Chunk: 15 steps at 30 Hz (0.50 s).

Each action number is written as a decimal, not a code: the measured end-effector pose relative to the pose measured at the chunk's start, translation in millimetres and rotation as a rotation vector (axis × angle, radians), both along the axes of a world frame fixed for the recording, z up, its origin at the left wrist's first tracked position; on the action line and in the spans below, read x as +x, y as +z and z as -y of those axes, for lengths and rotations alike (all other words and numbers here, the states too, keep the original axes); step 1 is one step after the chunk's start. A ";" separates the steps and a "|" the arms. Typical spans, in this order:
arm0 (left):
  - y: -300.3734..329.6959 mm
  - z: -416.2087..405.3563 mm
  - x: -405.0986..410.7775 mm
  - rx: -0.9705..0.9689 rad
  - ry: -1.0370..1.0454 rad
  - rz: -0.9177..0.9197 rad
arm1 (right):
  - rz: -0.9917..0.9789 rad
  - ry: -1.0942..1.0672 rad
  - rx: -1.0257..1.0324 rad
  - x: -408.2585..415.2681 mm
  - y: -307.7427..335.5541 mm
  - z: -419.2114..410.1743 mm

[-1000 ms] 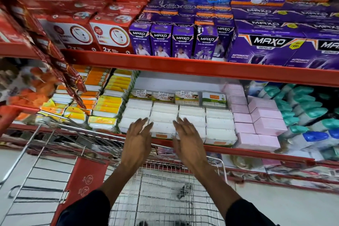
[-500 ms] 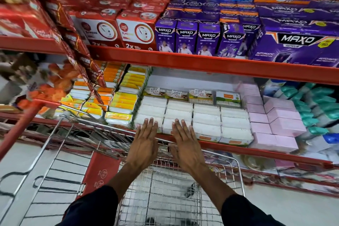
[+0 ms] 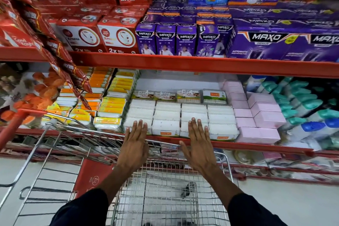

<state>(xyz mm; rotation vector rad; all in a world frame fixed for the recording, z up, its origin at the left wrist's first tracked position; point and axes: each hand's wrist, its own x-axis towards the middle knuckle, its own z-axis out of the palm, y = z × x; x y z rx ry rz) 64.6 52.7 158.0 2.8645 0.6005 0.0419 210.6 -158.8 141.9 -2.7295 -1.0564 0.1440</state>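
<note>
Both hands are held out flat, palms down, toward the lower shelf. The left hand (image 3: 134, 145) and the right hand (image 3: 199, 145) are spread open w/ fingers straight and close together, the right thumb splayed inward, and nothing is gripped or pinched. The hands are set well apart, w/ one column of packs seen btwn them. The things reached for, the stacked white rectangular clear-plastic packs of cotton buds (image 3: 167, 115), are arranged in four columns at the middle of the lower red metal shelf (image 3: 256, 146), front row right at the shelf edge. The left fingertips are seen over the front pack of the leftmost column, the right fingertips over the front pack of the third column; whether contact is made can't be told. Behind the stacks, a row of smaller label-fronted packs (image 3: 188, 96) is stood at the back. Just left of the white packs, yellow and orange flat packets (image 3: 113, 108) are piled. Just right, pale pink rectangular boxes (image 3: 266, 115) are stacked, w/ teal-capped bottles (image 3: 302, 104) beyond. On the upper red shelf (image 3: 183, 64), purple MAXO cartons (image 3: 166, 42) and red-and-white Xpress cartons (image 3: 117, 36) are lined up. A strip of red foil sachets (image 3: 60, 55) is hung diag. at the left. Below the forearms, which are clad in dark sleeves (image 3: 82, 209), a silver wire shopping trolley (image 3: 165, 200) is parked close to the shelving.
</note>
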 end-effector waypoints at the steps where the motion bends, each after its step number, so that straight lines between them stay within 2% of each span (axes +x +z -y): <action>1: 0.9 -0.2 0.1 -0.002 -0.001 -0.004 | 0.012 0.002 0.012 0.6 0.0 1.8; 7: 3.7 0.0 0.2 0.010 -0.007 -0.027 | 0.062 -0.140 0.095 13.7 0.1 34.9; 12: 9.6 2.4 -0.5 0.030 -0.005 -0.069 | 0.011 -0.125 0.050 18.4 -0.3 46.8; 15: 21.9 7.7 0.4 0.080 0.005 -0.028 | 0.043 -0.125 0.083 16.5 13.5 45.5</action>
